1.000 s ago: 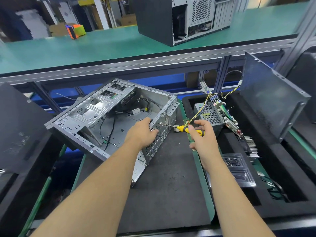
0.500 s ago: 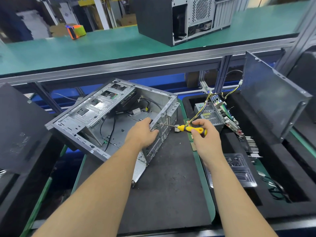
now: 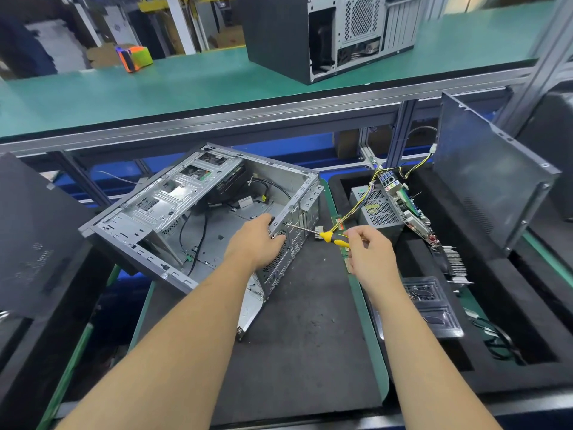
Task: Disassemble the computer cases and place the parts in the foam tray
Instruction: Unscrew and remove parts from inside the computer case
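Case: the open computer case (image 3: 198,218) lies on its side on the dark mat (image 3: 310,352), in front of the person, with its open side up and its rear panel toward the right hand.
Handling: I judge it stiff but thin sheet metal, rather light now that it is nearly empty, with sharp edges; the folded rear frame is a good place to take it.
Left hand: the left hand (image 3: 259,240) grips the rear upper edge of the case with curled fingers and steadies it.
Screwdriver: the yellow screwdriver (image 3: 333,238) has its tip at the rear panel.
Right hand: the right hand (image 3: 369,252) pinches the handle end with the fingertips.
Tray: the foam tray (image 3: 527,305) just beside on the right holds a power supply (image 3: 376,209) and a board (image 3: 409,209).
Change: half a second ago the right hand lay over the handle; now it is turned and holds only the end. The case has not moved.
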The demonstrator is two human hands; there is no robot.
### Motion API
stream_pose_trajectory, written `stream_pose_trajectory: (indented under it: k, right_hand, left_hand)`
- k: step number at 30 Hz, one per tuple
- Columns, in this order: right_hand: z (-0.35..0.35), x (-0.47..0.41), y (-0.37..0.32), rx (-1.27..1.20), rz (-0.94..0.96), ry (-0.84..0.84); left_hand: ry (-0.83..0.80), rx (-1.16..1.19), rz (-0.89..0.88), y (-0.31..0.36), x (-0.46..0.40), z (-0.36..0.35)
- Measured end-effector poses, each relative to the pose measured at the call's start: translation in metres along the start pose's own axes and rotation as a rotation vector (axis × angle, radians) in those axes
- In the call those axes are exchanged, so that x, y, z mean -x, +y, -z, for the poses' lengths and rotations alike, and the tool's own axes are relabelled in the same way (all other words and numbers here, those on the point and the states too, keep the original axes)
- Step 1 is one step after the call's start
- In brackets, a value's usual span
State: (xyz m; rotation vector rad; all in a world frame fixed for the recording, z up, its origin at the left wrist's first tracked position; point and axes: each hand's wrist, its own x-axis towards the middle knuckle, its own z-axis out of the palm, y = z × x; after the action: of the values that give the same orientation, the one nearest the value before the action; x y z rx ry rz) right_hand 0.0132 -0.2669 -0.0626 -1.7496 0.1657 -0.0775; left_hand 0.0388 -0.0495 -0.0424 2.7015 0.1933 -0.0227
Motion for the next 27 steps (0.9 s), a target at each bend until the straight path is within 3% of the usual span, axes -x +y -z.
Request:
stream_pose_trajectory:
  k: [5, 11, 17, 22, 27]
  right_hand:
    - [0.002, 0.0038, -0.0054, -0.07, 0.101, 0.024]
    - [0.0009, 0.0017, -0.0058, -0.303, 0.039, -0.057]
    - [-0.0012, -0.0027, -0.0046, -0.108, -0.17, -0.021]
    - [0.0004, -0.001, -0.0034, 0.029, 0.008, 0.031]
    - [0.0009, 0.0006, -0.008, -0.045, 0.121, 0.034]
  left_hand:
    - [0.0, -0.013, 0.001, 0.0004, -0.0005, -0.0003]
    - [-0.006, -0.02, 0.005, 0.0001, -0.0004, -0.0004]
    - [-0.008, -0.011, 0.005, -0.0002, -0.0008, -0.0007]
    - [-0.007, -0.014, 0.001, -0.001, -0.0007, -0.0008]
    - [-0.006, -0.025, 0.003, -0.0018, -0.0014, -0.0015]
